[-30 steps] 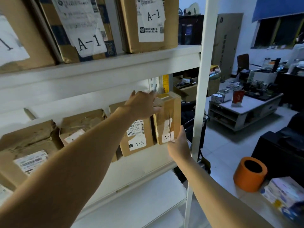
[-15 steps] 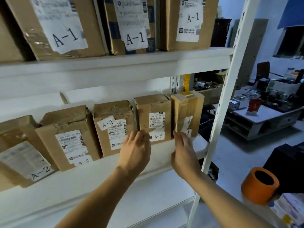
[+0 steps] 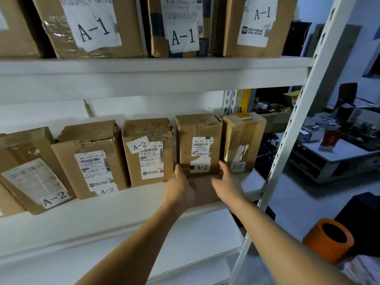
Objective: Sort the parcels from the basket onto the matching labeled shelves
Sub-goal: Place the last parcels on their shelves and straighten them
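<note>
Both hands framed an A-2 parcel (image 3: 198, 146) standing on the middle shelf (image 3: 123, 210): the left hand (image 3: 181, 187) touched its 7 o'clock corner, the right hand (image 3: 227, 184) its 5 o'clock corner. The fingers lay loosely extended, gripping nothing. Another A-2 parcel (image 3: 243, 140) stood just beside it at 3 o'clock.

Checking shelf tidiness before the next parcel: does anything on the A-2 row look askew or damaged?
Yes. The leftmost A-2 parcel leans tilted, unlike its upright neighbours. The second parcel has a torn, crumpled top. The rightmost parcel has a partly peeled label. Every readable label matches its shelf.
</note>
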